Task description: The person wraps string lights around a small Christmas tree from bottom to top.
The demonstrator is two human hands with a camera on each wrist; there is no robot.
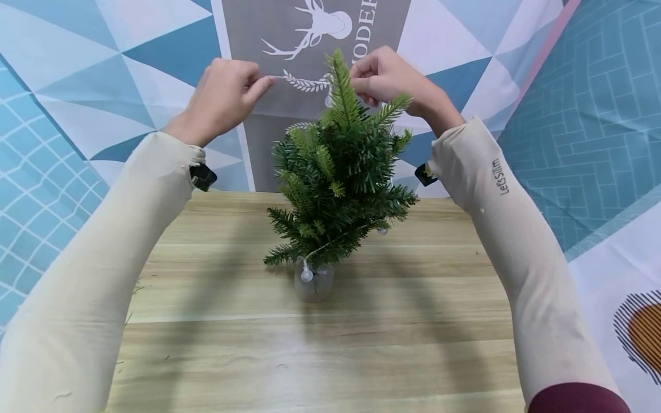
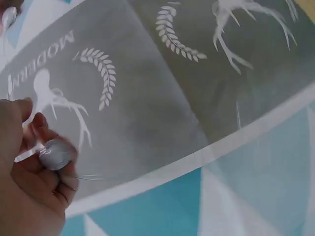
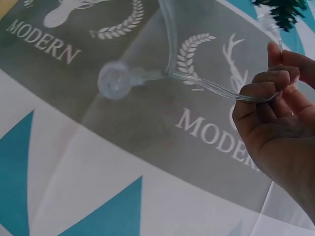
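Observation:
A small green artificial Christmas tree [image 1: 343, 166] stands upright, parts of a bulb light string wound about it. Beyond its tip, my left hand [image 1: 227, 94] pinches the light string's thin wire, which runs rightward behind the tip. One round clear bulb [image 2: 55, 154] sits among the curled fingers of my left hand [image 2: 37, 182] in the left wrist view. To the right of the tip, my right hand [image 1: 389, 80] grips the same string. In the right wrist view, clear wire passes through the fingers of my right hand [image 3: 280, 103], and a clear bulb [image 3: 114, 80] dangles from it.
The tree's pale round base [image 1: 313, 284] rests on a wood-grain tabletop [image 1: 289, 355], with a bulb [image 1: 307, 272] hanging in front of it. Behind rises a patterned cloth [image 1: 279, 137] with a deer print. Bits of green needle lie at the left of the tabletop.

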